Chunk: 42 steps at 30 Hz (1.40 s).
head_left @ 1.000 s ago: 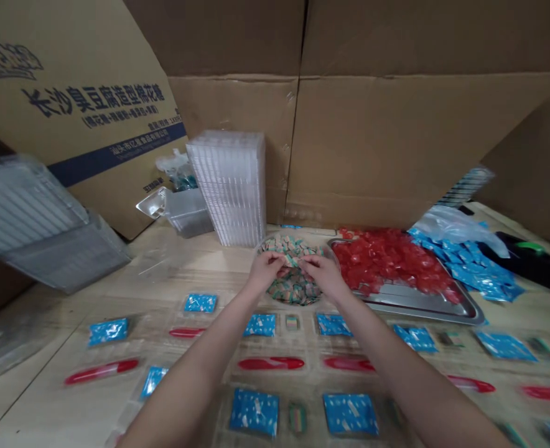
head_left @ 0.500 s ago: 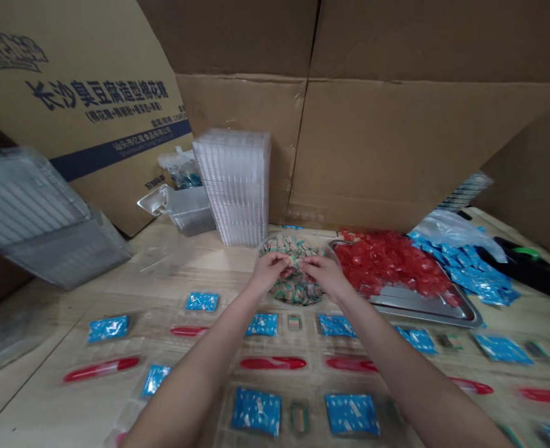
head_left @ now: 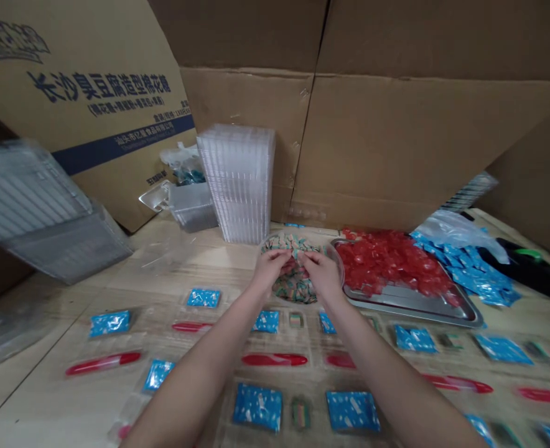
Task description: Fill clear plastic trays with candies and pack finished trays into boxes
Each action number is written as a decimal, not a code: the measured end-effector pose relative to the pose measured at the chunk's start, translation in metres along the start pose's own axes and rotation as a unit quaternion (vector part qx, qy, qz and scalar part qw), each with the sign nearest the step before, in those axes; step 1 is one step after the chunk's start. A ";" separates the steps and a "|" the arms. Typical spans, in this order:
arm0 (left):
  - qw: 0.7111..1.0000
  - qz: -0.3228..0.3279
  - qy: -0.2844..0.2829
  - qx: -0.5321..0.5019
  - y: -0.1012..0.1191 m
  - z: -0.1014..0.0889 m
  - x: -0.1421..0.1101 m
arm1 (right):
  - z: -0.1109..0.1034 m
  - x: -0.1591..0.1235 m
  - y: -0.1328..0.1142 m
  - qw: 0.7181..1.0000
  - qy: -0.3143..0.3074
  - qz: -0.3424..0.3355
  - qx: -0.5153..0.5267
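Note:
A round clear tub [head_left: 336,252] holds many small striped candy pieces [head_left: 298,289] in green, orange and white. Over it my left hand [head_left: 270,264] and my right hand [head_left: 320,269] meet, thumbs and fingertips pinched close together. Between the fingertips is a small striped candy piece [head_left: 296,254], partly hidden by the fingers; both hands seem to grip it. Nearer to me lie clear plastic trays with blue packets [head_left: 257,406], red plastic pieces [head_left: 274,359] and single striped candies [head_left: 300,412].
Right of the tub is a metal tray [head_left: 410,303] heaped with red wrapped pieces [head_left: 391,261]. Beyond it lie blue packets [head_left: 471,267]. Stacked clear trays [head_left: 237,183] stand behind, with another stack [head_left: 27,193] at left. Cardboard boxes [head_left: 372,143] wall off the back.
Both hands stay over the tub, fingertips still together. My right forearm has shifted slightly left, and the view has moved a little.

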<state>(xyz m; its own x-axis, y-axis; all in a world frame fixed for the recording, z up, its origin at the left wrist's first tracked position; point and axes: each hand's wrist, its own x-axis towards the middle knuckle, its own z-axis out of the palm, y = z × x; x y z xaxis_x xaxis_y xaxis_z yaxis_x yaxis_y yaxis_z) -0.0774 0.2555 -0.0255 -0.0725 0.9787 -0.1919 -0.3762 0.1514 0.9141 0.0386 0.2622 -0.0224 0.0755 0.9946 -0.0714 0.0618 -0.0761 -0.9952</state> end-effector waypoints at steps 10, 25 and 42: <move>0.999 0.012 0.048 0.017 -0.001 0.002 0.003 | -0.011 0.004 0.008 0.998 0.017 -0.047 -0.026; 0.999 -0.034 -0.035 -0.002 0.006 -0.004 0.000 | -0.014 0.018 0.009 0.986 -0.034 -0.106 -0.122; 0.994 -0.086 -0.042 -0.047 0.007 -0.011 0.003 | -0.005 0.006 -0.006 0.997 -0.057 -0.022 0.052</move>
<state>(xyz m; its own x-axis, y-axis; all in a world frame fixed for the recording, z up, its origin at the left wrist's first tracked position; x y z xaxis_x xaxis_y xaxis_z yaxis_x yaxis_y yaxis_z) -0.0903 0.2582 -0.0232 0.0764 0.9484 -0.3077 -0.4615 0.3072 0.8323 0.0433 0.2678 -0.0168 -0.0397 0.9988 -0.0286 -0.0420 -0.0303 -0.9987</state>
